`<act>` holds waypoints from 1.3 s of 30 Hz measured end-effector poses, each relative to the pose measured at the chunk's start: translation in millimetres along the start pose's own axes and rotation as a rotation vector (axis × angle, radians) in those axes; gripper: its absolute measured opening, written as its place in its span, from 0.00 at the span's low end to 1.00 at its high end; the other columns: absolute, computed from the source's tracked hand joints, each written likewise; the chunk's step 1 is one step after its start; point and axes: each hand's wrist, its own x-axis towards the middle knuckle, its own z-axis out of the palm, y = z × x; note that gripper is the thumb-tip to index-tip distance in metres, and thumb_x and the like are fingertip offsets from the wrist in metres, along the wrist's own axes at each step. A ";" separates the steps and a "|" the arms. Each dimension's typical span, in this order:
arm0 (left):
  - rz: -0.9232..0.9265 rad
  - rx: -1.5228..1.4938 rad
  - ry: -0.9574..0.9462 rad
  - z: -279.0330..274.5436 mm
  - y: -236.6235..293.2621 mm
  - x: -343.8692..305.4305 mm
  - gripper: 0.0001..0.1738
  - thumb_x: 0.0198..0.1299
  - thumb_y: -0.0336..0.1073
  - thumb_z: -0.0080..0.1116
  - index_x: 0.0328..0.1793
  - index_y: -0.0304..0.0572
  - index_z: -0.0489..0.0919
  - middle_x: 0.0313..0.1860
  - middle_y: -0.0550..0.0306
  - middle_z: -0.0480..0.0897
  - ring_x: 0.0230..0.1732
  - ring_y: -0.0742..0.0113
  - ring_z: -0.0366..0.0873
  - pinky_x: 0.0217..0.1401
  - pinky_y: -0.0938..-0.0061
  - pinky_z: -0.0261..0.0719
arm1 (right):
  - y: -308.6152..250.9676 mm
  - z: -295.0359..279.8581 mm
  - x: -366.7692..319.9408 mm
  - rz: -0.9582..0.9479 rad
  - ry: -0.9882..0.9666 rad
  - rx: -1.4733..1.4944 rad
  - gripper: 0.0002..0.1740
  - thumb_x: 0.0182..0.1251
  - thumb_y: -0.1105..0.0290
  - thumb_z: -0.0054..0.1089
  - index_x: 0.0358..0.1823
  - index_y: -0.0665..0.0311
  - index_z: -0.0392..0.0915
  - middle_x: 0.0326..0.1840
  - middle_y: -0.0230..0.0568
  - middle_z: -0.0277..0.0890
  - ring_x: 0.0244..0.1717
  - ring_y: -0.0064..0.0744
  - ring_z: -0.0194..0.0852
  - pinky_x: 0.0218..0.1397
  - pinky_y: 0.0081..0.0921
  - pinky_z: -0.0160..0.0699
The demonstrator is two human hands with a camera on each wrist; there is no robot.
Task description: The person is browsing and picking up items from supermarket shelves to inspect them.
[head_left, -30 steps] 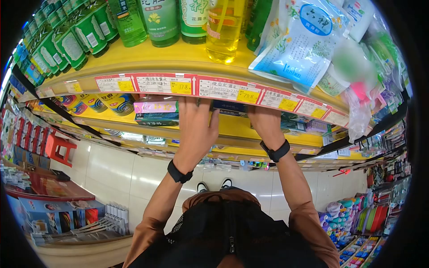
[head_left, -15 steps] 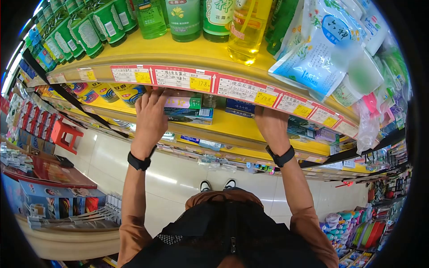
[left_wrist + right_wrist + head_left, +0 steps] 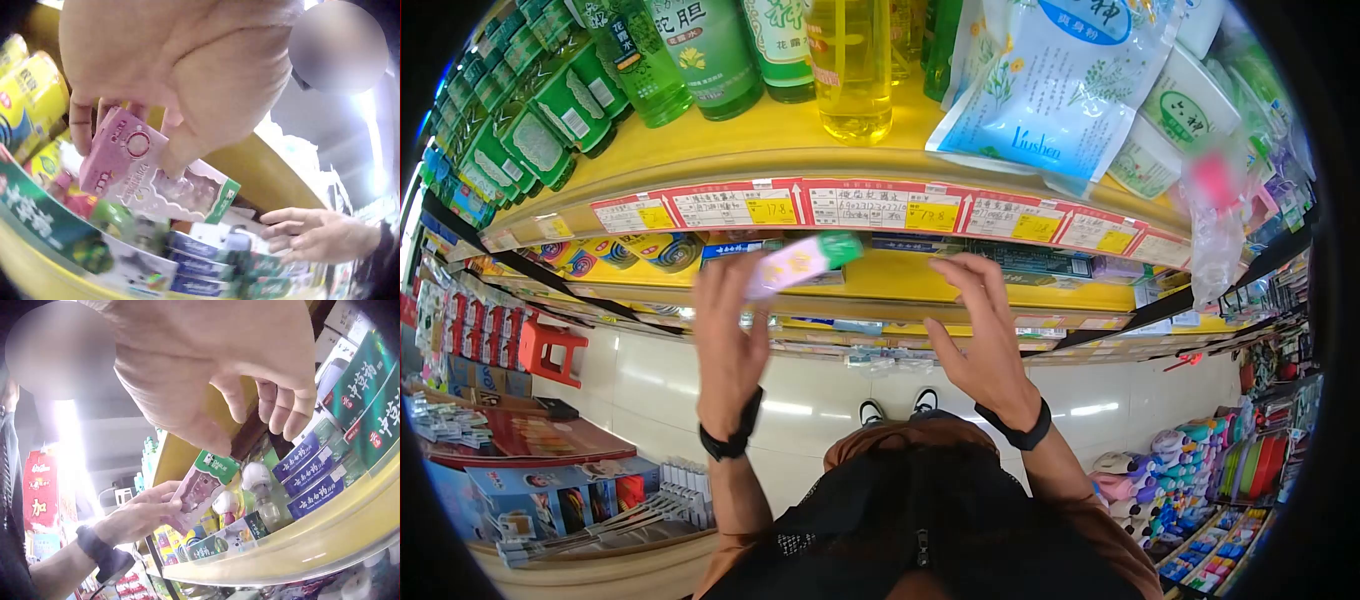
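Observation:
My left hand [image 3: 730, 340] grips a pink box with a green end [image 3: 800, 266], held tilted in front of the lower shelf. In the left wrist view, the thumb lies across the box's front [image 3: 144, 159], beside a clear window, and fingers wrap behind it. My right hand [image 3: 985, 350] is apart from the box, its fingers loosely bent and nothing in them. It hovers before the shelf edge, close to blue toothpaste boxes [image 3: 315, 478] and larger green boxes [image 3: 369, 387] in the right wrist view. A long green box [image 3: 225, 539] lies below the pink one.
Above the hands runs an upper yellow shelf edge with price labels [image 3: 880, 207]. Green bottles [image 3: 710, 60], a yellow bottle [image 3: 852, 75] and a blue-white bag [image 3: 1040, 100] stand on it. Yellow cans [image 3: 660, 252] sit at the lower shelf's left. A red stool [image 3: 552, 350] stands behind left.
The left hand moved left along the shelf, then brought the pink box out and tilted it. My right hand drew back from under the upper shelf edge, and its fingers now show.

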 end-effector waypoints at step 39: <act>-0.150 -0.582 -0.244 129.7 102.5 -20.3 0.18 0.67 0.19 0.65 0.63 0.34 0.85 0.71 0.45 0.79 0.69 0.49 0.79 0.64 0.65 0.82 | 171.8 -225.0 -82.3 0.203 0.178 -1.075 0.27 0.56 0.83 0.73 0.61 0.66 0.86 0.62 0.55 0.85 0.71 0.62 0.76 0.74 0.52 0.78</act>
